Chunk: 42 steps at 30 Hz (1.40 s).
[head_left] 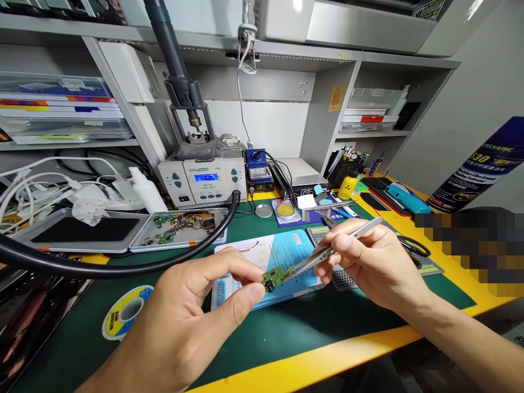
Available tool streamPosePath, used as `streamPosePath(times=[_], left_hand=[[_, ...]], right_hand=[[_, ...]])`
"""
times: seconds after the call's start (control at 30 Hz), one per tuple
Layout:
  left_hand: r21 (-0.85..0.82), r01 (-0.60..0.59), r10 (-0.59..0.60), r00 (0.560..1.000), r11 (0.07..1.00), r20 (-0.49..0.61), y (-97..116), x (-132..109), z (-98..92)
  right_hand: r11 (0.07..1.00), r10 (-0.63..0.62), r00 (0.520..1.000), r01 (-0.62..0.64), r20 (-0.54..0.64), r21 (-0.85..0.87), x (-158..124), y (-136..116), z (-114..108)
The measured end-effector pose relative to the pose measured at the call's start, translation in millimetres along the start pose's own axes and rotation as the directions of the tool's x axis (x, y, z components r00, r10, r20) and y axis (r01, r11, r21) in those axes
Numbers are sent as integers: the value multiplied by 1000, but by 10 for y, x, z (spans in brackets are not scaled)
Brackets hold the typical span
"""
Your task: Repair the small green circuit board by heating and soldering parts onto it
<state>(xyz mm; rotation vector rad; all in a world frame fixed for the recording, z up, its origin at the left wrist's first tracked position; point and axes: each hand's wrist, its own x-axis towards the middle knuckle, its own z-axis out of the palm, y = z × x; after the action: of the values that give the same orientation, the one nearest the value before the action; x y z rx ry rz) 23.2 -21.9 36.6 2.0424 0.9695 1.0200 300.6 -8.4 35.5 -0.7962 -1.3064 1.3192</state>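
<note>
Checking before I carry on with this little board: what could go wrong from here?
The left hand pinches the green circuit board at one end, so it might twist or slip. The metal tweezers in the right hand point at its other end and could scratch something there.

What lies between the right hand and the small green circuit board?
In the head view, metal tweezers span that stretch: the right hand holds them, their tips at the circuit board.
</note>
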Motion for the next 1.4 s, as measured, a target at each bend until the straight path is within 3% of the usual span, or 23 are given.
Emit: streamPosePath(times=[0.13, 0.27, 0.5, 0.93, 1.4], left_hand=[[-57, 32, -31, 999, 998, 19, 3, 25, -5], [-110, 62, -59, 998, 992, 29, -7, 38, -11], [-198, 255, -245, 967, 946, 74, -49, 8, -11], [-243, 278, -269, 960, 929, 73, -56, 23, -18], [-180, 262, -258, 965, 948, 43, -47, 41, -11]], right_hand=[[998, -26, 1000, 26, -6, -53, -13, 22, -25], [999, -51, 999, 51, 2, -3, -22, 42, -48], [999, -44, 999, 45, -29, 11, -29, 57, -67], [998, -50, 999, 50, -4, -25, -42, 61, -96], [998, -45, 999, 44, -14, -55, -32, 69, -104]])
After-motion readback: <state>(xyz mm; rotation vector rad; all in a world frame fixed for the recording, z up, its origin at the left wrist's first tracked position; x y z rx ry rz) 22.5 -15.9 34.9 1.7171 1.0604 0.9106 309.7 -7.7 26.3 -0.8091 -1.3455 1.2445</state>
